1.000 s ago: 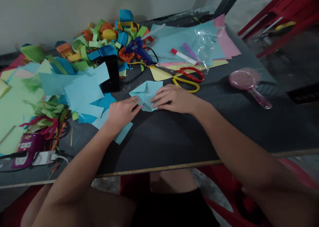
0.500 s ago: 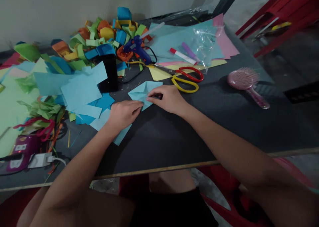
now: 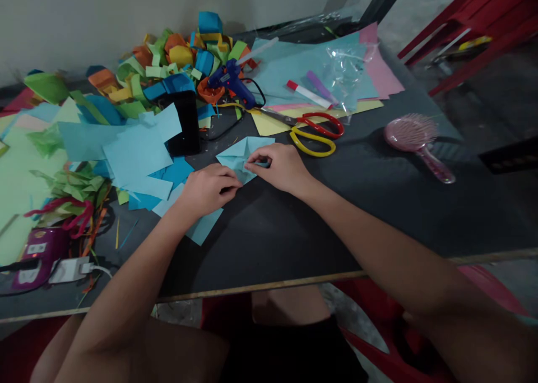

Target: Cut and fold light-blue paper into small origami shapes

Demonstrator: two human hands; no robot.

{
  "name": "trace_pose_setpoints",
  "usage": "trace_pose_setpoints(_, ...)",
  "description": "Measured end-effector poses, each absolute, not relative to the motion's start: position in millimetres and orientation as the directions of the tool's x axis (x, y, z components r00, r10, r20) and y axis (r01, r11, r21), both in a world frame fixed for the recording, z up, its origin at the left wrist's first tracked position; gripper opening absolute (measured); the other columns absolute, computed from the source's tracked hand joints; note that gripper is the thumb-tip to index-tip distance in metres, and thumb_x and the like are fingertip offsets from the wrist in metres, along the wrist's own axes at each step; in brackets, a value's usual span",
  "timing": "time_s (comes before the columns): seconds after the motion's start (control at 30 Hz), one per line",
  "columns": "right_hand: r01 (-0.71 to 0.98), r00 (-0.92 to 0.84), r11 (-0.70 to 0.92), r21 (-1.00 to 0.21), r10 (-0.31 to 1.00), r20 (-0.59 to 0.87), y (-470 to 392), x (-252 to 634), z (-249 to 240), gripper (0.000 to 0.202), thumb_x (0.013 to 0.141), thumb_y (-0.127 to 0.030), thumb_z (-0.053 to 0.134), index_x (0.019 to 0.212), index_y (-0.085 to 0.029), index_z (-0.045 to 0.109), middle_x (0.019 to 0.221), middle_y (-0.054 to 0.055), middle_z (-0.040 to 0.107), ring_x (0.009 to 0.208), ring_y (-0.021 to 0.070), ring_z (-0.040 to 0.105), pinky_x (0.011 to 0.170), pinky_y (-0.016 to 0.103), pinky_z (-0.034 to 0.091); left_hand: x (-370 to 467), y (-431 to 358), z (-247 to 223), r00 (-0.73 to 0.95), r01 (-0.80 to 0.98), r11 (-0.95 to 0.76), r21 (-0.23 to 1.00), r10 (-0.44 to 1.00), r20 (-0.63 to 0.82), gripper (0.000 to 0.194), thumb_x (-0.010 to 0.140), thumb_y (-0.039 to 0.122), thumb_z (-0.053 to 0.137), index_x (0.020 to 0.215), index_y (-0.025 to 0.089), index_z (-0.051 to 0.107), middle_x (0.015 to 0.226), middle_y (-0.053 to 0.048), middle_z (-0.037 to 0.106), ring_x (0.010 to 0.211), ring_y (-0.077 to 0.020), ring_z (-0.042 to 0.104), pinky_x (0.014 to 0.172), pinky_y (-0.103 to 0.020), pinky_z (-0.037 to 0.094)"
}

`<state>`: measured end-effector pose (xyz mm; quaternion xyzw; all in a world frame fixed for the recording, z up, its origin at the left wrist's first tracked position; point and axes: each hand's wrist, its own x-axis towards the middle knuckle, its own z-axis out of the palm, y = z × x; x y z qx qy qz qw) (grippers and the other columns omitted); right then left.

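A light blue folded paper lies on the dark table between my hands, with creases meeting near its middle. My right hand pinches a part of it at the right, thumb and fingertips together. My left hand is closed at the paper's lower left edge, fingers curled and fingertips on it. Under my left wrist lie light blue paper pieces. Just beyond my right hand are scissors with one red and one yellow handle.
A blue glue gun stands by a heap of coloured paper strips. Blue squares and a black phone-like object lie left. Markers rest on paper sheets. A pink hairbrush is right; a purple power strip is front left.
My right fingertips have shifted slightly left, lifting a bit of the paper's right part. My left fingers have risen a little and curled more. The other things stay put.
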<state>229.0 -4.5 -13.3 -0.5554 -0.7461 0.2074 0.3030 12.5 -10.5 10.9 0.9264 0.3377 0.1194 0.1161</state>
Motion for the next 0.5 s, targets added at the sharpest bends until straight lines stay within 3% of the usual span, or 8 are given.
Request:
trace_pose_setpoints(0.2,0.715,-0.183,0.282,-0.639,0.959,0.217,-4.7,227.6,-11.1,0.011,0.082,-0.032,0.069,0.080,-0.023,0.076,0.079,0.003,0.074,0.074,0.0182,0.063,0.069,0.031,0.045,9.4,-7.7,9.9,0.761,0.581,-0.756,0.303,0.636,0.128,0.026,0.092,0.022,0.052,0.095,0.023,0.078,0.103,-0.004,0.075,0.094,-0.0199,0.068,0.067,-0.027,0.052)
trace_pose_setpoints(0.5,0.689,-0.153,0.204,-0.696,0.979,0.135,0.3,229.3,-9.6,0.016,0.078,-0.033,0.072,0.086,-0.021,0.079,0.076,0.005,0.075,0.068,0.0180,0.064,0.066,0.032,0.047,10.0,-11.0,13.3,0.826,0.520,-0.839,0.157,0.541,0.155,0.033,0.097,0.030,0.047,0.092,0.020,0.078,0.102,-0.007,0.075,0.090,-0.0191,0.070,0.065,-0.027,0.052)
